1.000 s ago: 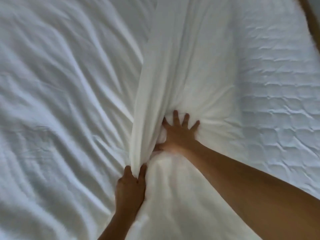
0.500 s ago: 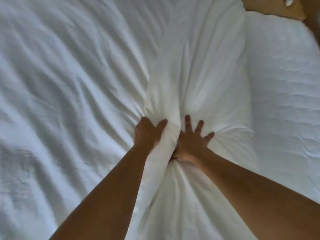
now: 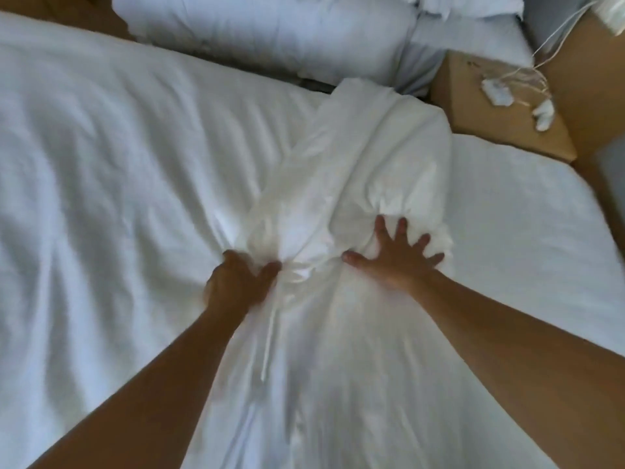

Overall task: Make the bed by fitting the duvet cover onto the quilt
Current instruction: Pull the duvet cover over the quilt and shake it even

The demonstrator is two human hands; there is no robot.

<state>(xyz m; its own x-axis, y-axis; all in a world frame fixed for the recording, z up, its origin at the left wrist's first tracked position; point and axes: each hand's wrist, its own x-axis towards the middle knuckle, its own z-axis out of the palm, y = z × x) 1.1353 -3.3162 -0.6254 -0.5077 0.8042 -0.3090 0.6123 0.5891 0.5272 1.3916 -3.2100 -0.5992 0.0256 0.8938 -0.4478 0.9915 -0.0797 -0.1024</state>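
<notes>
A white duvet cover (image 3: 101, 170) lies rumpled across the bed. Down its middle runs a bunched ridge of white bedding, the quilt (image 3: 382, 164), reaching to the bed's far edge. My left hand (image 3: 236, 286) grips a gathered fold of the cover at the ridge's left side, fingers curled into the cloth. My right hand (image 3: 395, 258) presses flat on the padded bulge with fingers spread. Where cover ends and quilt begins I cannot tell.
The quilted mattress pad (image 3: 527, 225) shows bare at the right. White pillows (image 3: 270, 32) lie piled beyond the bed's far edge. A wooden bedside unit (image 3: 480, 106) at top right carries white chargers and cables (image 3: 497, 93).
Both hands have pushed the bunched bedding farther up the bed. My right hand moved right and spread wider. The view tilted up, showing pillows and bedside unit.
</notes>
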